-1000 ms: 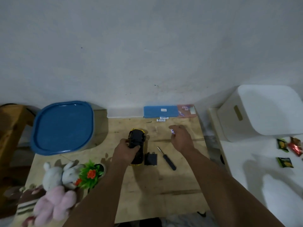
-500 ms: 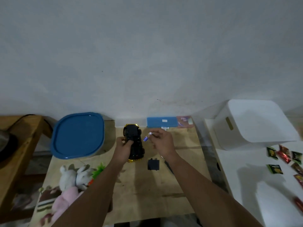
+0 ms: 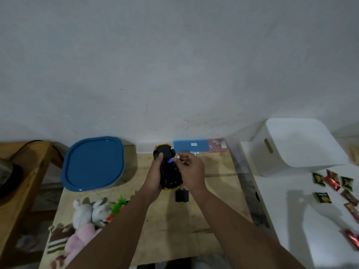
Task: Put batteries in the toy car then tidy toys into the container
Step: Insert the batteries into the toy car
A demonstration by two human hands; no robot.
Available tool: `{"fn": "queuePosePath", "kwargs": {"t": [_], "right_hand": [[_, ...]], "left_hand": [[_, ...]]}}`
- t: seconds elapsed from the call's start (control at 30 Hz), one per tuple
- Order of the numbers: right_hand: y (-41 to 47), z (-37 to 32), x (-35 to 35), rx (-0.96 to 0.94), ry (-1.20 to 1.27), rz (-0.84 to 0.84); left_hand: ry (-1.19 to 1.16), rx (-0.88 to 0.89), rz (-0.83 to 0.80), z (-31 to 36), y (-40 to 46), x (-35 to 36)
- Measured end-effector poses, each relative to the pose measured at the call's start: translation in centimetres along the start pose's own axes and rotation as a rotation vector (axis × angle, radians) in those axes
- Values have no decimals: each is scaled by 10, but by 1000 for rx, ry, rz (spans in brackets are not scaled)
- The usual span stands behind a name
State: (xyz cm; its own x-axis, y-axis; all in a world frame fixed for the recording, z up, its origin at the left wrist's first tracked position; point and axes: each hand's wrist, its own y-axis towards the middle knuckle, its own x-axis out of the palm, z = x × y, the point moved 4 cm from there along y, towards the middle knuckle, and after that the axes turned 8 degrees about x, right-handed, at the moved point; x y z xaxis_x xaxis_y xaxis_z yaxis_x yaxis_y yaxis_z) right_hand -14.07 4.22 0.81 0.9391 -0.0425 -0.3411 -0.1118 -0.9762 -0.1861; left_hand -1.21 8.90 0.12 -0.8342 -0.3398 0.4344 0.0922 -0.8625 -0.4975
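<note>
Above the wooden table [image 3: 213, 193], beside the blue-lidded container [image 3: 93, 164], the left hand [image 3: 153, 177] grips the upturned yellow toy car [image 3: 169, 169], while the right hand [image 3: 191, 169] pinches a small battery [image 3: 172, 160] against its black underside.

Matt wooden table [image 3: 213, 195], glossy plastic toy car [image 3: 171, 177].

The yellow-and-black toy car [image 3: 169, 171] sits belly-up, held above the counter's far middle. A small blue battery [image 3: 171, 160] touches its underside. The blue-lidded container [image 3: 94, 164] stands far left.
</note>
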Motion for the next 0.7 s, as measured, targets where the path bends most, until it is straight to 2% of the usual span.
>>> {"fn": "queuePosePath", "kwargs": {"t": [0.13, 0.37, 0.53, 0.63, 0.7], "right_hand": [[-5, 1, 3, -73, -88, 47], [-15, 9, 19, -251, -454, 124], [-17, 9, 28, -277, -787, -8], [0, 5, 26, -262, -769, -115], [19, 2, 18, -243, -629, -48]], "left_hand": [[-62, -31, 9, -4, 2, 7], [-90, -85, 42, -7, 13, 8], [-104, -112, 66, -12, 29, -1], [-95, -111, 89, -17, 36, -5], [-75, -88, 110, -17, 44, -5]]}}
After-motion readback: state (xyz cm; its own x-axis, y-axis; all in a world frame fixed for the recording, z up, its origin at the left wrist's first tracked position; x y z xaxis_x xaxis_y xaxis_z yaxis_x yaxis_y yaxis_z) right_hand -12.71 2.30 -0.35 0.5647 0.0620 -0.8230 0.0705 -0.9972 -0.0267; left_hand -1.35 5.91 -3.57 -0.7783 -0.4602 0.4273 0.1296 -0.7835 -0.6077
